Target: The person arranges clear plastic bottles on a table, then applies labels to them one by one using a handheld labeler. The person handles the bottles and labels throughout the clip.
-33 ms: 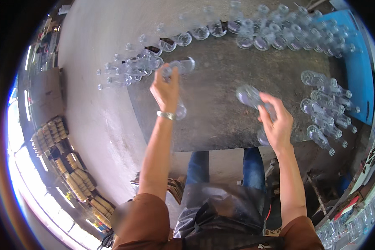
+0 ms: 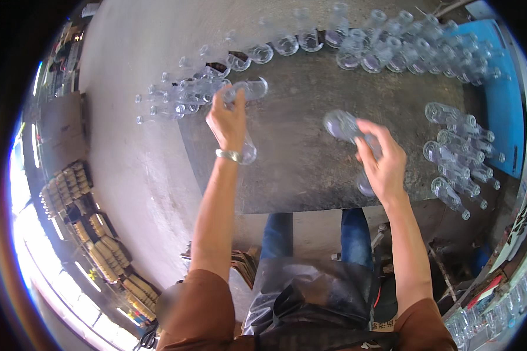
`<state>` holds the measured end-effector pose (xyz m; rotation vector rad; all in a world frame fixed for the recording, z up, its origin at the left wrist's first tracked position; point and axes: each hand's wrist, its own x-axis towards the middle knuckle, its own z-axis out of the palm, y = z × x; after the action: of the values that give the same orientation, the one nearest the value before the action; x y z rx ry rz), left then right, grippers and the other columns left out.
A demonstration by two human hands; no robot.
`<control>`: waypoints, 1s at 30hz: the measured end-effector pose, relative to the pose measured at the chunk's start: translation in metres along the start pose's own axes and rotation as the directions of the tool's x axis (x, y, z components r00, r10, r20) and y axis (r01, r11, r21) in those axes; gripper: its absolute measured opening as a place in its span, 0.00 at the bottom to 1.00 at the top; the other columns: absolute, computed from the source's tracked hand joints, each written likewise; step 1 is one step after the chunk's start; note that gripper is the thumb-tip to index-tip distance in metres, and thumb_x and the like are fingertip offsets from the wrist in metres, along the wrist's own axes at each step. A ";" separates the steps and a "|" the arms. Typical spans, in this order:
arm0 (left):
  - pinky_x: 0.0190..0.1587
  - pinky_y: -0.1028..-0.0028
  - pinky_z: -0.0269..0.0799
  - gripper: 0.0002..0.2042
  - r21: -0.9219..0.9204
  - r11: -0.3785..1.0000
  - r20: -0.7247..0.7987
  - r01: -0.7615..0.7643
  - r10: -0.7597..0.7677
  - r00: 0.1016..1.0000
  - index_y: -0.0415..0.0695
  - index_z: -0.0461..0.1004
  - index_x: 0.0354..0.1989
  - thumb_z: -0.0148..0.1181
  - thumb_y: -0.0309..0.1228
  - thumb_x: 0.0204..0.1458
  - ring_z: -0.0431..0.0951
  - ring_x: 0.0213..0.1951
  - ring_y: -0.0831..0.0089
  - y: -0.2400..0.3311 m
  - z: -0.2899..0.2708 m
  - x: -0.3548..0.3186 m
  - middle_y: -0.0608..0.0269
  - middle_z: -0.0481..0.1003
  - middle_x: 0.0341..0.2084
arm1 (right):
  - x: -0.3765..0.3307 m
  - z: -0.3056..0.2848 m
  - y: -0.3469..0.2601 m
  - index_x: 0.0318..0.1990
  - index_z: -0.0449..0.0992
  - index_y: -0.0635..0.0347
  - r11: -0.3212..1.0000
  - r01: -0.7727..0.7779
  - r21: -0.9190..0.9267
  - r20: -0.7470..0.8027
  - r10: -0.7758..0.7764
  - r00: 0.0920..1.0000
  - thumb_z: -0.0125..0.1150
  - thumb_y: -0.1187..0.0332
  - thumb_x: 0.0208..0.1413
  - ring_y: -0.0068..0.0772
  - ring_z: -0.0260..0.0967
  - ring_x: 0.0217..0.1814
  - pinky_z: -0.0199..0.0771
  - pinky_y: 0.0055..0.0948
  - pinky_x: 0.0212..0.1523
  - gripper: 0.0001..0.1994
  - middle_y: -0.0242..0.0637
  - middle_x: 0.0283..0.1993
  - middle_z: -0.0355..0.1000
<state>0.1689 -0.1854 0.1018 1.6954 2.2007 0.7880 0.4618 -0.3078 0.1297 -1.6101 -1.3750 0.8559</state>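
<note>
Here the left hand [image 2: 228,120], with a metal bracelet [image 2: 228,155] on its wrist, sits a little left of the frame's centre; its fingers are curled around the neck of a clear glass bottle [image 2: 249,89] that lies on its side, base pointing to the upper right. A second clear bottle [image 2: 249,152] shows just below that hand, beside the wrist. Whether the hand touches it cannot be told.

The right hand [image 2: 383,161], right of centre, is closed around another clear bottle [image 2: 342,124], whose round base sticks out to the upper left of the fingers. One more bottle end [image 2: 366,186] peeks out under the palm.

Both hands hover over a dark grey tabletop [image 2: 298,169]. Around them, clear bottles lie in groups: a cluster [image 2: 181,93] at the tabletop's upper left corner, a long row [image 2: 392,50] along the top edge running to the upper right, and a heap [image 2: 459,152] at the right edge, near a blue board [image 2: 506,117].

Outward still, a pale concrete floor [image 2: 134,169] fills the left. Stacked cartons [image 2: 76,187] stand at the far left, and a black plastic apron [image 2: 310,298] covers the person's lap at the bottom.
</note>
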 end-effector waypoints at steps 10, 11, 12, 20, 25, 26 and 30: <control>0.36 0.63 0.76 0.16 -0.052 0.996 0.078 -0.071 0.075 0.994 0.42 0.81 0.40 0.68 0.42 0.51 0.83 0.30 0.54 -0.077 0.009 0.091 0.53 0.81 0.24 | 0.144 0.193 -0.027 0.48 0.75 0.55 0.987 0.155 -0.028 0.135 -0.150 0.979 0.65 0.67 0.61 0.24 0.75 0.26 0.73 0.27 0.28 0.10 0.35 0.27 0.76; 0.35 0.62 0.76 0.16 -0.050 0.997 0.094 -0.066 0.070 0.993 0.42 0.81 0.40 0.68 0.42 0.50 0.83 0.29 0.54 -0.081 0.009 0.095 0.53 0.81 0.24 | 0.151 0.205 -0.028 0.48 0.75 0.56 0.984 0.173 -0.040 0.142 -0.165 0.976 0.65 0.67 0.61 0.24 0.75 0.26 0.73 0.27 0.28 0.10 0.35 0.27 0.76; 0.35 0.63 0.75 0.18 -0.051 0.996 0.096 -0.067 0.072 0.993 0.42 0.81 0.41 0.69 0.44 0.50 0.82 0.28 0.55 -0.086 0.010 0.097 0.53 0.80 0.23 | 0.157 0.216 -0.028 0.47 0.75 0.56 0.980 0.190 -0.052 0.148 -0.180 0.972 0.65 0.67 0.61 0.24 0.75 0.25 0.72 0.28 0.28 0.10 0.35 0.26 0.76; 0.34 0.64 0.75 0.23 -0.069 0.997 0.137 -0.029 0.038 0.990 0.41 0.81 0.45 0.71 0.47 0.49 0.82 0.27 0.56 -0.093 0.009 0.110 0.53 0.80 0.22 | 0.178 0.266 -0.034 0.45 0.75 0.56 0.921 0.324 -0.216 0.154 -0.296 0.943 0.68 0.67 0.56 0.47 0.76 0.31 0.74 0.39 0.33 0.12 0.45 0.35 0.78; 0.30 0.69 0.74 0.30 -0.093 0.996 0.056 -0.004 0.009 0.998 0.40 0.77 0.55 0.74 0.46 0.47 0.80 0.24 0.70 -0.089 0.001 0.095 0.58 0.81 0.25 | 0.176 0.267 -0.030 0.50 0.75 0.60 0.884 0.392 -0.254 0.014 -0.402 0.916 0.72 0.62 0.54 0.51 0.79 0.41 0.81 0.38 0.46 0.19 0.43 0.40 0.81; 0.27 0.72 0.72 0.26 -0.179 0.983 0.040 0.037 -0.030 0.999 0.39 0.78 0.53 0.73 0.43 0.50 0.78 0.23 0.74 -0.084 -0.005 0.085 0.61 0.80 0.24 | 0.175 0.260 -0.031 0.49 0.77 0.60 0.888 0.379 -0.262 -0.013 -0.396 0.918 0.71 0.60 0.54 0.42 0.81 0.39 0.83 0.33 0.46 0.19 0.38 0.38 0.81; 0.20 0.80 0.64 0.12 -0.482 0.875 0.057 0.046 -0.021 0.998 0.39 0.79 0.45 0.67 0.33 0.58 0.72 0.19 0.85 -0.055 -0.003 0.055 0.69 0.75 0.21 | 0.180 0.210 -0.030 0.44 0.79 0.57 0.957 0.271 -0.099 -0.131 -0.283 0.950 0.70 0.62 0.56 0.29 0.77 0.26 0.78 0.28 0.27 0.12 0.36 0.29 0.79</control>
<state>0.1069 -0.1440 0.0804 1.4021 1.7885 1.1562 0.2918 -0.0951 0.0713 -1.4617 -1.5034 0.5136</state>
